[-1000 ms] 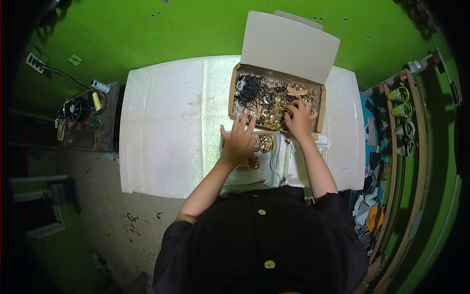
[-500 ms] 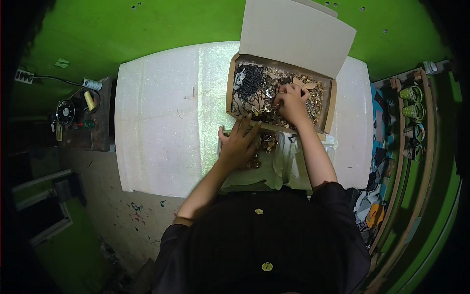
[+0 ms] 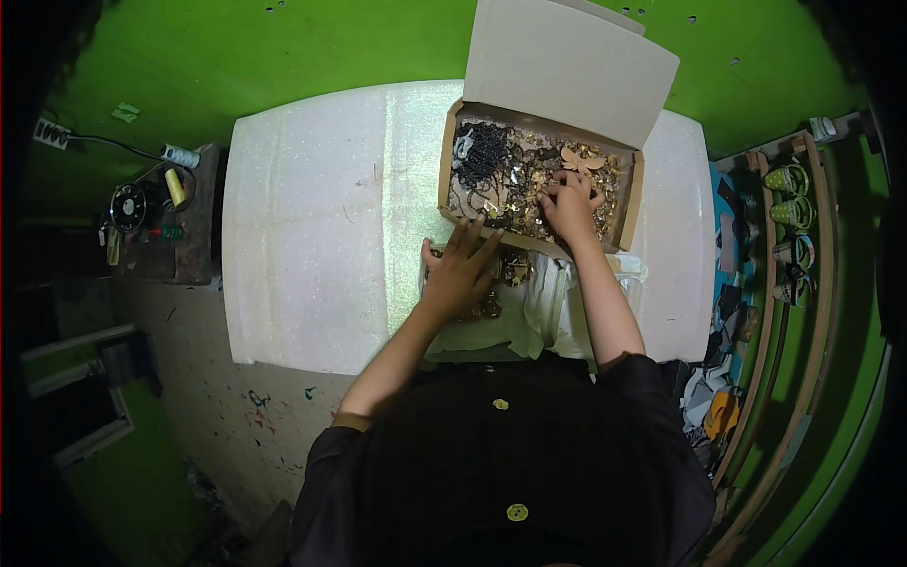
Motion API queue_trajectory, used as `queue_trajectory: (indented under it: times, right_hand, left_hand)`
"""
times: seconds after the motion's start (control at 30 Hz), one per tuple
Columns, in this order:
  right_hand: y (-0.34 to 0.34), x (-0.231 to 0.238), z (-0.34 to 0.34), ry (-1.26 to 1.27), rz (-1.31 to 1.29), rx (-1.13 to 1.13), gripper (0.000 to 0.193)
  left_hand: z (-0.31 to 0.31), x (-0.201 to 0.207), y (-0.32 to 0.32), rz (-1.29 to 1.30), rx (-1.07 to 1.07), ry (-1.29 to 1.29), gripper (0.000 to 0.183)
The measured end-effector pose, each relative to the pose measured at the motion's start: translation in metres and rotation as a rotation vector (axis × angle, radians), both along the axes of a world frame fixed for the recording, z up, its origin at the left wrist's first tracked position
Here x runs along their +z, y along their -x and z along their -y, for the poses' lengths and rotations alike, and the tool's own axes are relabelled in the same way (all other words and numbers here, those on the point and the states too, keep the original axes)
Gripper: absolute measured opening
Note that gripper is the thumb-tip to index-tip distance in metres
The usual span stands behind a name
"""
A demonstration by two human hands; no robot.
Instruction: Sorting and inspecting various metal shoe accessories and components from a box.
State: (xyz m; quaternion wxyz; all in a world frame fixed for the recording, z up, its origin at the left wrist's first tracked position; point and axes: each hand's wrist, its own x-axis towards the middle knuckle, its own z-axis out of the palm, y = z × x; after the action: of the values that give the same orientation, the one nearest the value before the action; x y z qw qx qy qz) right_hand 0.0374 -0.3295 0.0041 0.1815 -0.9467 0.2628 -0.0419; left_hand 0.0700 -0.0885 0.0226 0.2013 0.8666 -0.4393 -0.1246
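An open cardboard box (image 3: 635, 203) holds many small gold and shiny pieces (image 3: 529, 180), with a heap of black beads (image 3: 484, 151) in its left part. My right hand (image 3: 573, 210) is inside the box, its fingers bent down among the shiny pieces; what lies under the fingertips is hidden. Just beyond it rests a tan butterfly-shaped piece (image 3: 583, 161). My left hand (image 3: 461, 269) has its fingers spread, the tips at the box's near left edge. Under and beside that hand, clear plastic bags (image 3: 515, 331) hold gold-coloured pieces (image 3: 517, 268).
The white sparkly table covering (image 3: 302, 236) extends to both sides of the box. At the left, a small dark table (image 3: 165, 255) carries spools and a cable. Sandals (image 3: 792, 213) sit on a wooden rack at the right, near piled cloth scraps (image 3: 704, 392).
My right hand has shifted slightly nearer to me within the box, uncovering more of the butterfly-shaped piece. My left hand stays at the box's near edge.
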Motion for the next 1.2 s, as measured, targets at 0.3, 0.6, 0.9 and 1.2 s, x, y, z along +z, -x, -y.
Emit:
queue_trajectory:
  times: [0.3,0.6,0.9,1.2]
  right_hand:
    - [0.003,0.017,-0.02,0.014,0.109,0.056,0.035]
    - [0.004,0.016,-0.021,0.08,-0.002,0.221,0.035]
    - [-0.005,0.01,0.002,0.095,0.022,-0.013,0.036]
    - [0.003,0.028,0.017,0.068,-0.298,0.22,0.044]
  left_hand:
    - [-0.004,0.003,0.002,0.026,0.0,0.013,0.063]
    - [-0.007,0.001,0.001,0.005,0.001,0.017,0.059]
    - [-0.007,0.0,0.0,0.038,-0.004,0.037,0.056]
    - [0.006,0.014,-0.009,0.046,0.019,0.035,0.053]
